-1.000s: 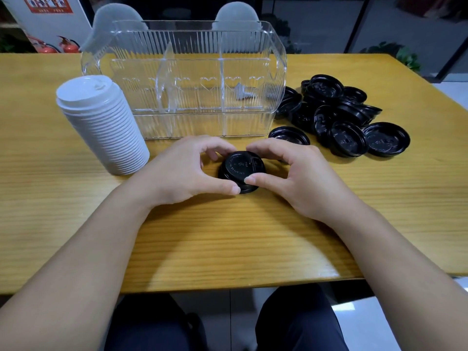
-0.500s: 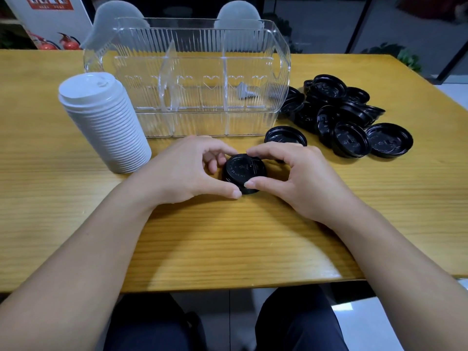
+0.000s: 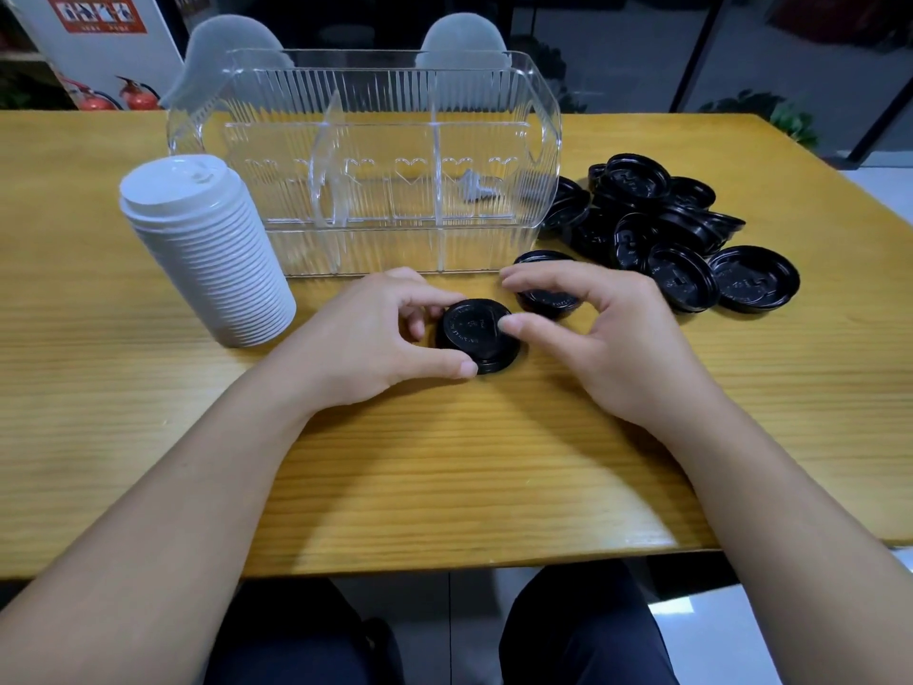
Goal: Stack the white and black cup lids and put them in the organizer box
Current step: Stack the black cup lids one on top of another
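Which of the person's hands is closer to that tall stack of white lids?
The left hand. It sits just right of the white lid stack, gripping a black lid. The right hand is farther right, beyond that lid.

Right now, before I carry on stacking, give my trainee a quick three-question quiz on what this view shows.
1. True or false: the white lid stack already sits inside the clear organizer box.
2. Which hand has its thumb against the near edge of the small black lid stack: left or right?
3. The loose black lid pile lies on which side of the organizer box? A) left B) right C) in front

Key:
1. False; it stands on the table, left of the box.
2. Left; the right hand touches the stack's far right edge.
3. B
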The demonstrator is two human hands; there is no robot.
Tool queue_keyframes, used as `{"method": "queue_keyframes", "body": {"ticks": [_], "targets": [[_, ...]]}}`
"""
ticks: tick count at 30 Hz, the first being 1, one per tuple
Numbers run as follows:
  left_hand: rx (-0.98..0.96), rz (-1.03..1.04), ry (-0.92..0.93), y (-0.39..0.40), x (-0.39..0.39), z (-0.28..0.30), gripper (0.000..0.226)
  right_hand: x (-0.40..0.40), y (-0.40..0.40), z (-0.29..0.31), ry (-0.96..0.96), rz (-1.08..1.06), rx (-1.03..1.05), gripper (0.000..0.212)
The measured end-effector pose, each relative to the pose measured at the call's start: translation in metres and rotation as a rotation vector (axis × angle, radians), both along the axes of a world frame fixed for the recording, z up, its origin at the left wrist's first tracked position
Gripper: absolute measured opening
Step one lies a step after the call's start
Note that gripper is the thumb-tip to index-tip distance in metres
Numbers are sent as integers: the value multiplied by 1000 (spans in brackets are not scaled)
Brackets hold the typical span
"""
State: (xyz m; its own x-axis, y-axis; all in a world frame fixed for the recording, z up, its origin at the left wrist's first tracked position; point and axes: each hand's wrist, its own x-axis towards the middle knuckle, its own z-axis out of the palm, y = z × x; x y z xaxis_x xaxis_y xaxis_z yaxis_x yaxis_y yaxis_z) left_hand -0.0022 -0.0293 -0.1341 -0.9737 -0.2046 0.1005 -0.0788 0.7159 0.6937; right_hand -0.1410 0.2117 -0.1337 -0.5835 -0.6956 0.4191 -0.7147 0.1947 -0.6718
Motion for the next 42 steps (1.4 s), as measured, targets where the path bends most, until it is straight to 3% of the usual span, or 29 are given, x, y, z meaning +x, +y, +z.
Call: {"method": "queue_keyframes", "body": {"ticks": [3, 6, 9, 13, 24, 30, 35, 42], "targets": [[-40, -12, -2, 2, 2, 2, 54, -9, 4, 0, 96, -151, 49, 29], [-80, -8, -2, 3, 2, -1, 65, -16, 3, -9, 185, -265, 244, 36], [-104, 5, -1, 5, 2, -2, 82, -18, -1, -14, 277, -271, 288, 31], [-126, 13, 15, 9, 0, -3, 81, -15, -2, -12, 335, -299, 236, 8], [-161, -2, 29, 11, -1, -5, 78, -5, -9, -12, 400, -279, 320, 11], [-150, -14, 21, 10, 0, -4, 80, -3, -11, -10, 353, -250, 331, 17], [-141, -11, 22, 12, 0, -3, 78, -7, -6, -9, 263, -253, 209, 18], [-128, -11, 33, 13, 1, -1, 72, -9, 1, -7, 123, -287, 59, 5]]}}
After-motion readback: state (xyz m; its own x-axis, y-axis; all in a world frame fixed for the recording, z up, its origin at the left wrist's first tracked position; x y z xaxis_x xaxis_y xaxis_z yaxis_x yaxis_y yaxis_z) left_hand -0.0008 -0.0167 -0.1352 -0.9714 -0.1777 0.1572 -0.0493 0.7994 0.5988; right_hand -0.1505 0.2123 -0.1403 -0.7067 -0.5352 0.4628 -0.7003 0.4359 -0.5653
